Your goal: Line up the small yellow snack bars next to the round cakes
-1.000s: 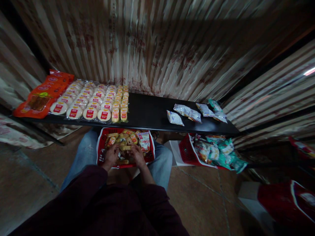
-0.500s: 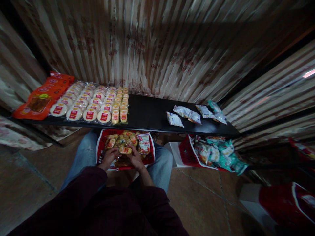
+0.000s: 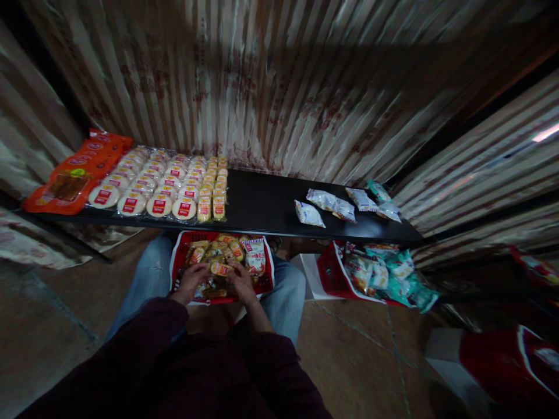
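A small yellow packet (image 3: 220, 269) with an orange label is held between my two hands, above the red basket (image 3: 174, 262) on my lap. My left hand (image 3: 192, 280) pinches its left end and my right hand (image 3: 241, 282) its right end. More yellow packets (image 3: 217, 251) lie in the basket, with a white and red packet (image 3: 255, 256) at its right side. On the black shelf (image 3: 262, 201) beyond, rows of similar yellow packets (image 3: 212, 195) stand beside rows of round white packets (image 3: 159, 205).
An orange bag (image 3: 70, 183) lies at the shelf's left end, and white packets (image 3: 323, 203) at its right. A second red basket (image 3: 329, 270) with green bags (image 3: 402, 270) stands right of my knee. Another red container (image 3: 489, 355) is at lower right.
The yellow packet has turned slightly and its orange label shows more fully. Both hands stay nearly in place over the basket. The view has shifted slightly.
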Tool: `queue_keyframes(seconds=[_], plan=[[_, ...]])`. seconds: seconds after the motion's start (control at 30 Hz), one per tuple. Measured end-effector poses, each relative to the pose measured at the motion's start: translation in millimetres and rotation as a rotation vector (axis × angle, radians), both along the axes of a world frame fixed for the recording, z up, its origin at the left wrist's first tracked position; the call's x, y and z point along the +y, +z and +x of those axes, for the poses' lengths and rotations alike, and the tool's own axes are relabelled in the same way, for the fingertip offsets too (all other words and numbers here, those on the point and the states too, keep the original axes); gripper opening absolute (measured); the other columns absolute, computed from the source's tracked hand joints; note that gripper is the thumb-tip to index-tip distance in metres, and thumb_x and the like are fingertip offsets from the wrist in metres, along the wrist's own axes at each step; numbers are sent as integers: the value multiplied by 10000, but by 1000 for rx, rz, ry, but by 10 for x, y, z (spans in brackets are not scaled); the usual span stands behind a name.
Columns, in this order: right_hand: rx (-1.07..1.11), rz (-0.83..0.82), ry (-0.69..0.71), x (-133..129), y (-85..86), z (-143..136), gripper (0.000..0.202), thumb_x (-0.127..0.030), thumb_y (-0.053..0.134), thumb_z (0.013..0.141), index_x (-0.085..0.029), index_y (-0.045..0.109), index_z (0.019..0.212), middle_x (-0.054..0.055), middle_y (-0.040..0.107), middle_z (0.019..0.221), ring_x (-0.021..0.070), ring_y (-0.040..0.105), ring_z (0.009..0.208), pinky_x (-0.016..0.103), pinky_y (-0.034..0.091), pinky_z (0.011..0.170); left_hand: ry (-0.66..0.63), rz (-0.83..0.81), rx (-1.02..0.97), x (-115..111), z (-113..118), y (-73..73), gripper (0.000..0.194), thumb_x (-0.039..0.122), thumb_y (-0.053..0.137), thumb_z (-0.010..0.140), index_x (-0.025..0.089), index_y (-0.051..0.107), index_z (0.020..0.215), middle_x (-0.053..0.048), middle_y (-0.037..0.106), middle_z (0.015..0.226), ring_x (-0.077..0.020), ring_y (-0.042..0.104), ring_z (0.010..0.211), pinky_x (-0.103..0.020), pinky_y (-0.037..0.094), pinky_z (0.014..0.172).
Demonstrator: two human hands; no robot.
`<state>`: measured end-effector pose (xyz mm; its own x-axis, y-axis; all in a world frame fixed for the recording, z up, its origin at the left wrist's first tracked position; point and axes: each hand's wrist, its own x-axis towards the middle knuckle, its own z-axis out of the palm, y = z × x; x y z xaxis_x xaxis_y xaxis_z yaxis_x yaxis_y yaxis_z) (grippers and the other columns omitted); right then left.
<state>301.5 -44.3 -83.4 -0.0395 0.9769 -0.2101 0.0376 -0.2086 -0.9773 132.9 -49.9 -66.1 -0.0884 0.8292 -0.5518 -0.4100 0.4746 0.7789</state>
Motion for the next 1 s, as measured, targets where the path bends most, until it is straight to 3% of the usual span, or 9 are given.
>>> queue_keyframes(seconds=[0.13, 0.27, 0.63, 1.0], plan=[[46, -87, -29, 6, 34, -30, 289, -416, 644, 648, -220, 560, 842, -41, 571, 701, 121, 561, 628, 275, 508, 628, 86, 31, -141, 25, -11, 24, 149, 116, 700, 680, 138, 629, 810, -39, 712, 764, -140, 687, 744, -285, 526, 812], [14, -55, -21, 4, 81, -41, 261, -392, 656, 645, -225, 550, 814, -56, 558, 689, 110, 538, 625, 249, 477, 622, 24, 17, -222, 29, -7, 33, 163, 74, 646, 723, 138, 656, 873, -64, 720, 885, -142, 678, 859, -289, 504, 900], [72, -60, 20, -16, 137, -68, 264, -333, 643, 650, -216, 515, 849, -59, 562, 702, 107, 525, 603, 241, 434, 598, -98, 7, -258, 1, -13, 41, 231, 105, 647, 729, 144, 676, 955, -82, 703, 1014, -145, 665, 867, -278, 513, 853], [103, -80, 64, -27, 184, -47, 297, -386, 659, 664, -227, 520, 873, -51, 505, 722, 111, 496, 660, 240, 437, 620, -121, 22, -281, -15, -28, 24, 307, 128, 707, 681, 148, 680, 987, -86, 680, 1085, -162, 641, 950, -286, 477, 890]])
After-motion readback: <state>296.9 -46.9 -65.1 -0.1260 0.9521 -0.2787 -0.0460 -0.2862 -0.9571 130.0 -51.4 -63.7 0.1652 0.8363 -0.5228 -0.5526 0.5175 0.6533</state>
